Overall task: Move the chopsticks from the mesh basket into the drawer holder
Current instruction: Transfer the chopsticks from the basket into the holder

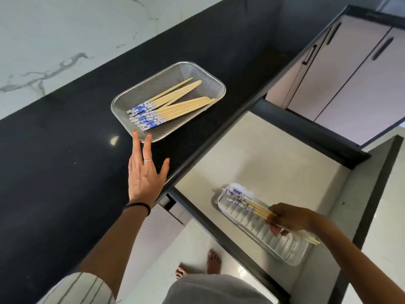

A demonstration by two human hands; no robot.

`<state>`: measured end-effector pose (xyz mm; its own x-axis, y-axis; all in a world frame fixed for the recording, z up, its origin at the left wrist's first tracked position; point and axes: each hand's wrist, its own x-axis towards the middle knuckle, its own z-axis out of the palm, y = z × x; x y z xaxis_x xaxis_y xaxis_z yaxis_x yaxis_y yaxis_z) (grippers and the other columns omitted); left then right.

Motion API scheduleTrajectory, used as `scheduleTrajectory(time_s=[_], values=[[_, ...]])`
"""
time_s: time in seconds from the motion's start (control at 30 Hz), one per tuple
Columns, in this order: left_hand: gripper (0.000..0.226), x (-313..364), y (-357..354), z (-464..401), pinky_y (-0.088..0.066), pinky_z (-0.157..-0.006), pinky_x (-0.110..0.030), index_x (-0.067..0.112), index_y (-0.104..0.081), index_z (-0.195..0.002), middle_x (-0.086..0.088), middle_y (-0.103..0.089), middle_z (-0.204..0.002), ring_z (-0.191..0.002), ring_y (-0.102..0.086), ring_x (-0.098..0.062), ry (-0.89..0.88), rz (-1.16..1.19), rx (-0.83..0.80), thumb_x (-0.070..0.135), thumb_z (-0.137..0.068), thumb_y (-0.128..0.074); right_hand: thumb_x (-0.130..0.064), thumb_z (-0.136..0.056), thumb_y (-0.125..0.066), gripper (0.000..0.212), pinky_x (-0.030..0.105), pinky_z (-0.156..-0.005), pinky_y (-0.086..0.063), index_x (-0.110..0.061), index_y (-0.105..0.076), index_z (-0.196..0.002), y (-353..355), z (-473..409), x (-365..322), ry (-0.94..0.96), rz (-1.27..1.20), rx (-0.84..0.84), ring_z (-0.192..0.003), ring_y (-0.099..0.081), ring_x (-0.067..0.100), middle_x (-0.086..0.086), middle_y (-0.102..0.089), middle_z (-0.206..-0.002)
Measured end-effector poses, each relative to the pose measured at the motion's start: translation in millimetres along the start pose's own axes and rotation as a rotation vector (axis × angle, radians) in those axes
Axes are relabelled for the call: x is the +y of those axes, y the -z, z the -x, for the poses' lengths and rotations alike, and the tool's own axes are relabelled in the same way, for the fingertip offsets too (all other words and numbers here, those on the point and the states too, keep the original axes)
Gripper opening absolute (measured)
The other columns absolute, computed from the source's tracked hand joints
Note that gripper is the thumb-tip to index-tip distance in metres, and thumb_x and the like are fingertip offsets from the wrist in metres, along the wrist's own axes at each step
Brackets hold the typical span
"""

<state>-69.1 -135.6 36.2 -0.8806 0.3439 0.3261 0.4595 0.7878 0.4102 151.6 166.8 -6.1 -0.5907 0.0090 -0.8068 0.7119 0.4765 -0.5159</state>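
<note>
A metal mesh basket (198, 69) sits on the black counter and holds several wooden chopsticks (175, 104) with blue-patterned ends. My left hand (145, 174) is stretched over the counter, fingers spread, with two fingertips at the basket's near rim, holding nothing. In the open drawer lies a white ridged holder (282, 244). My right hand (289, 218) is closed on a small bunch of chopsticks (243, 199) held over the holder, their blue ends pointing to the holder's far end.
The black counter (65, 161) runs along a marble wall (54, 40). The open drawer (258, 150) has a pale floor and dark sides. Cabinet doors with dark handles (355, 69) stand beyond. My bare feet (208, 264) show on the floor below.
</note>
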Motion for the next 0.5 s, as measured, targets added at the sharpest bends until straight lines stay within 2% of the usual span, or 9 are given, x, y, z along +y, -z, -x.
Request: scheduleTrajectory(time_s=[0.1, 0.23, 0.5], values=[[0.076, -0.6, 0.2, 0.1, -0.037, -0.111, -0.051, 0.007, -0.024, -0.154, -0.017, -0.006, -0.164, -0.139, -0.037, -0.040, -0.001, 0.010, -0.005, 0.028, -0.094, -0.065, -0.012, -0.088, -0.038, 0.022, 0.022, -0.054, -0.047, -0.014, -0.060, -0.083, -11.7, -4.3, 6.7, -0.104, 0.001, 0.017, -0.056, -0.062, 0.011, 0.000, -0.066, -0.063], [0.076, -0.5, 0.6, -0.1, -0.037, -0.110, -0.051, 0.007, -0.022, -0.155, -0.017, -0.004, -0.164, -0.140, -0.036, -0.040, 0.008, 0.006, -0.018, 0.030, -0.095, -0.062, -0.017, -0.088, -0.039, 0.023, 0.025, -0.057, -0.050, -0.015, -0.061, -0.083, -18.1, -16.9, 7.7, -0.175, -0.005, 0.020, -0.060, -0.065, 0.014, 0.001, -0.069, -0.065], [0.074, 0.9, 3.0, 0.2, -0.040, -0.108, -0.053, 0.005, -0.024, -0.154, -0.018, -0.005, -0.163, -0.139, -0.037, -0.041, 0.007, 0.014, -0.029, 0.028, -0.095, -0.062, -0.011, -0.091, -0.042, 0.025, 0.020, -0.048, -0.046, -0.014, -0.064, -0.079, -34.0, -35.2, 10.4, -0.129, 0.052, 0.072, -0.053, -0.062, 0.010, 0.000, -0.066, -0.062]])
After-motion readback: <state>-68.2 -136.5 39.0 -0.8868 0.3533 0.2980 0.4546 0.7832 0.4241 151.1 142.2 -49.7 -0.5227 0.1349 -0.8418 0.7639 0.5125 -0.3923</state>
